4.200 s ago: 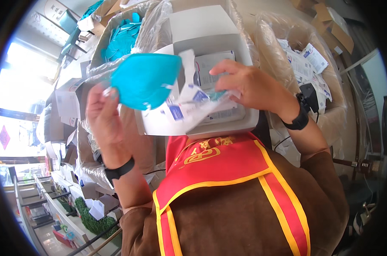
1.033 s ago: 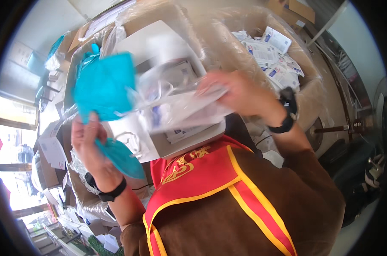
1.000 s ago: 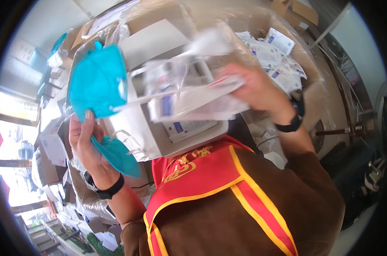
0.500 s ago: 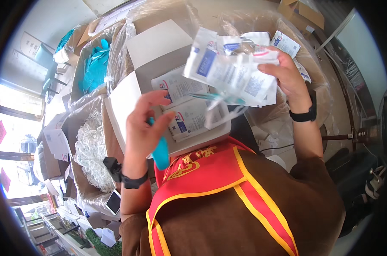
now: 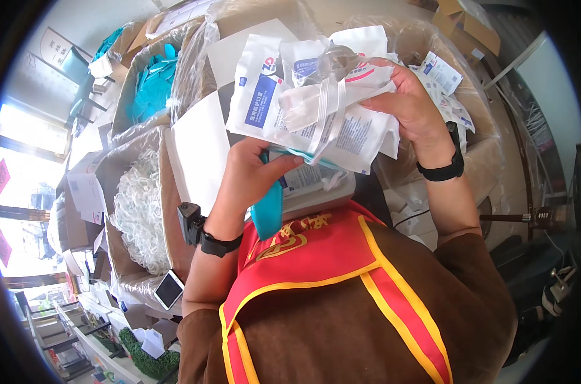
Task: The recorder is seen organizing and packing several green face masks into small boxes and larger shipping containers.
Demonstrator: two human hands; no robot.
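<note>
Both hands gripping: packets up high, a teal mask below

Right hand [image 5: 409,105] has its grip closed on a sheaf of flat white packets [image 5: 316,102], held up in front of the chest and fanned toward the left. Fingers curl over the sheaf's right edge; the thumb cannot be seen. At least three packets overlap, though the exact count is hard to tell. One has a blue panel, one a red curved stripe, and a clear plastic sleeve lies across the top of them. The papers are creased and sag a little at the lower edge.

Left hand [image 5: 249,179] sits just under the sheaf, its grip closed on one teal mask [image 5: 269,208]. The mask hangs down from the fingers against the red vest [image 5: 303,256], and only a narrow folded strip of it shows. The thumb points right, touching the lower edge of the packets.

Each wrist wears one black band, two in all; the left one carries a small black box.

Behind the hands stand plastic-lined cartons: one with white tangled loops [image 5: 140,211] at left, one with more teal masks [image 5: 153,86] at upper left, and one with loose small packets [image 5: 441,73] at upper right. An open white box [image 5: 201,153] lies between the cartons, directly beneath the sheaf. One phone [image 5: 169,289] lies by the lower edge of the loops carton.
</note>
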